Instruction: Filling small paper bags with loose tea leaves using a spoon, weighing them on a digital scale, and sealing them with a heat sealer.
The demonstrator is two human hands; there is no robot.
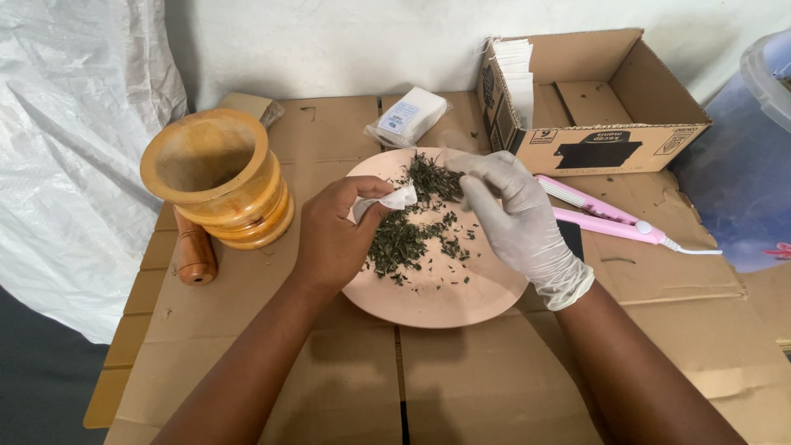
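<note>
- Holding a small white paper sachet [394, 200] pinched in its fingers, the left hand [334, 239] sits over the left-centre of the pink plate [428, 305]; the sachet mouth looks narrow, so leaves could miss it and drop back.
- Right hand [515, 216], in a white glove, pinches down on the dried green leaves [412, 227] at mid-frame; whether it holds any I can't tell (fingertips are closed into the pile).
- Loose flakes lie scattered twd the plate's lower edge; a quick move could flick them onto the cardboard surface [329, 387].
- Wooden mortar [218, 177] stands left of the plate, pestle [194, 251] lying just beside it (round, could roll).
- Pink heat-sealer tool [601, 218] lies right of the plate, near the right wrist; a wide sweep could knock it.
- Open cardboard box [601, 99] w/ white sachets upper right; wrapped white packet [409, 117] upper centre, well apart.
</note>
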